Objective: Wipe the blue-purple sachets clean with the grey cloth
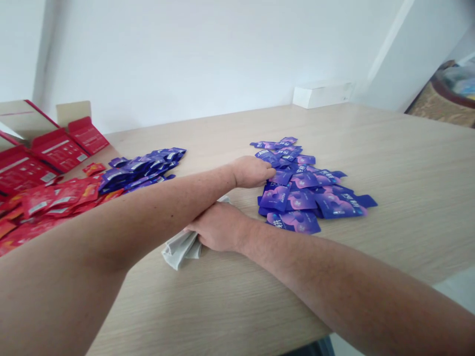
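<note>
My left hand [252,171] reaches across to a loose heap of purple sachets [308,190] on the wooden table [389,163]. Its fingers are curled and touch the heap's left edge; whether they hold a sachet is hidden. My right hand [218,226] lies under my left forearm, closed on a bunch of silvery grey packets [180,249] that stick out to the left.
A second pile of purple sachets [143,168] lies to the left, beside a spread of red sachets [44,202] and open red boxes [48,148]. A white box [321,94] stands against the back wall. The table's near edge runs at the lower right.
</note>
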A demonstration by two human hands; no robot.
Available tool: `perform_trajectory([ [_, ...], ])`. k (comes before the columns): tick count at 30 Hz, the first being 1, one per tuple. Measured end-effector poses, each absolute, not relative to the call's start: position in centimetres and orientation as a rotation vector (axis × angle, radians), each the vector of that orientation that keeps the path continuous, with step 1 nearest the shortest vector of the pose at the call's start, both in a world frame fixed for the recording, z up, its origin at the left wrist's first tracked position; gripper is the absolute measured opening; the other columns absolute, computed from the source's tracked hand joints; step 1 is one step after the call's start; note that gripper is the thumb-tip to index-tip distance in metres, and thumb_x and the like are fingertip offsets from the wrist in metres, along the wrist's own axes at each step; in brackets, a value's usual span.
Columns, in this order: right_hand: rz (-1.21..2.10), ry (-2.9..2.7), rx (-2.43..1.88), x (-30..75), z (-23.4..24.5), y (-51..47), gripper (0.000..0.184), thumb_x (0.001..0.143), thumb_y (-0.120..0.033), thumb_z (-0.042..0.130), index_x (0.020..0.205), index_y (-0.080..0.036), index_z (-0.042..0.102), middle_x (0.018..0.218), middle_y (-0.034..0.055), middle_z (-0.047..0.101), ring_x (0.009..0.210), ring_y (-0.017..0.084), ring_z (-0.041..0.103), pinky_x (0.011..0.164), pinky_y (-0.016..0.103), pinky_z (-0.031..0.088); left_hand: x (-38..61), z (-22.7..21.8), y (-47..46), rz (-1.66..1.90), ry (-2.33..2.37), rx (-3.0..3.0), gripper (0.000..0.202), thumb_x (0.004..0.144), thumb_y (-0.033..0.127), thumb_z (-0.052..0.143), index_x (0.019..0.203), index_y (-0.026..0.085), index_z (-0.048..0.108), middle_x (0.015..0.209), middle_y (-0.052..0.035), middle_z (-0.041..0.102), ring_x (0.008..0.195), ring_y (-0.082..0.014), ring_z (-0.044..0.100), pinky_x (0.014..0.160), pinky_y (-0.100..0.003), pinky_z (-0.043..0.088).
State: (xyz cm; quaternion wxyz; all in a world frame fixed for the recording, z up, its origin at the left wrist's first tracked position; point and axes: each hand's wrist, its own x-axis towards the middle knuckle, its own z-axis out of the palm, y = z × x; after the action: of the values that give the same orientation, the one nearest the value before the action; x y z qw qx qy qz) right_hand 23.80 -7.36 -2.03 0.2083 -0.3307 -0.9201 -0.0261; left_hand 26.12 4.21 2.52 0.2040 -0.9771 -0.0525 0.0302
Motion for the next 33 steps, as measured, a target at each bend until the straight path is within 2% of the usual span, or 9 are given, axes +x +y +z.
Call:
perform_trajectory([
  [5,-0.061,-2.574,-0.907,23.8,-2.0,-7.3,0.029,0.090,-0.021,0.049,0.116,-0.022,0.063,0.120,0.0093,0.065,0.110,0.028,0.058,0.087,0.040,0.048,25.8,2.8,4.2,0.035,-0.185,-2.742,0.025,0.093,0.024,0.042,0.102,0.022,0.065,0.095,-0.0074,0.067,0.082,-0.0195,0.061,0.064,-0.030,0.040],
  [9,-0.075,-2.604,-0.918,23.8,-1.8,-7.5,0.023,0.090,-0.020,0.050,0.108,-0.021,0.065,0.108,0.0095,0.067,0.105,0.027,0.057,0.085,0.041,0.048,23.9,4.1,3.7,-0.099,-0.400,-2.750,0.027,0.094,0.025,0.041,0.101,0.023,0.067,0.104,-0.0070,0.064,0.096,-0.0209,0.058,0.071,-0.031,0.041],
  [13,-0.026,-2.619,-0.942,23.8,-1.7,-7.5,0.021,0.089,-0.019,0.053,0.105,-0.022,0.065,0.100,0.0088,0.064,0.100,0.024,0.055,0.086,0.039,0.046,19.5,5.2,3.2,-0.448,-0.725,-2.664,0.027,0.093,0.028,0.044,0.100,0.023,0.069,0.108,-0.0087,0.060,0.106,-0.0241,0.054,0.080,-0.035,0.043],
  [18,0.022,-2.604,-0.947,23.6,-1.8,-7.3,0.023,0.087,-0.017,0.055,0.106,-0.024,0.066,0.097,0.0079,0.062,0.096,0.024,0.053,0.086,0.038,0.044,11.3,5.2,1.8,-0.891,-1.154,-2.676,0.024,0.091,0.029,0.044,0.104,0.024,0.063,0.098,-0.0053,0.067,0.094,-0.0206,0.062,0.082,-0.032,0.047],
  [21,0.013,-2.612,-0.935,23.3,-1.9,-7.2,0.026,0.084,-0.014,0.057,0.107,-0.023,0.066,0.098,0.0077,0.063,0.095,0.023,0.054,0.088,0.038,0.043,6.9,4.4,0.1,-1.109,-1.450,-2.808,0.021,0.088,0.029,0.046,0.101,0.022,0.060,0.083,-0.0018,0.068,0.077,-0.0166,0.065,0.072,-0.028,0.051],
  [23,0.006,-2.631,-0.925,23.0,-1.8,-7.1,0.027,0.084,-0.012,0.057,0.107,-0.020,0.067,0.099,0.0080,0.064,0.096,0.023,0.054,0.091,0.039,0.042,4.6,3.9,-1.1,-1.218,-1.531,-2.898,0.018,0.084,0.029,0.049,0.095,0.020,0.060,0.081,-0.0017,0.069,0.074,-0.0155,0.066,0.070,-0.026,0.053],
  [28,0.043,-2.642,-0.999,22.5,-1.3,-7.5,0.028,0.082,-0.011,0.059,0.107,-0.022,0.068,0.099,0.0075,0.065,0.096,0.022,0.054,0.089,0.037,0.041,0.7,3.4,-3.1,-1.350,-1.581,-3.088,0.018,0.081,0.031,0.052,0.091,0.018,0.062,0.079,-0.0025,0.069,0.072,-0.0153,0.066,0.069,-0.028,0.054],
  [33,0.020,-2.647,-1.116,23.0,-0.9,-7.3,0.027,0.085,-0.012,0.057,0.109,-0.022,0.067,0.098,0.0082,0.061,0.098,0.022,0.052,0.087,0.034,0.041,-0.6,2.7,-2.5,-1.353,-1.789,-3.006,0.021,0.083,0.037,0.056,0.074,0.018,0.057,0.063,0.0011,0.060,0.056,-0.0112,0.059,0.054,-0.022,0.048],
])
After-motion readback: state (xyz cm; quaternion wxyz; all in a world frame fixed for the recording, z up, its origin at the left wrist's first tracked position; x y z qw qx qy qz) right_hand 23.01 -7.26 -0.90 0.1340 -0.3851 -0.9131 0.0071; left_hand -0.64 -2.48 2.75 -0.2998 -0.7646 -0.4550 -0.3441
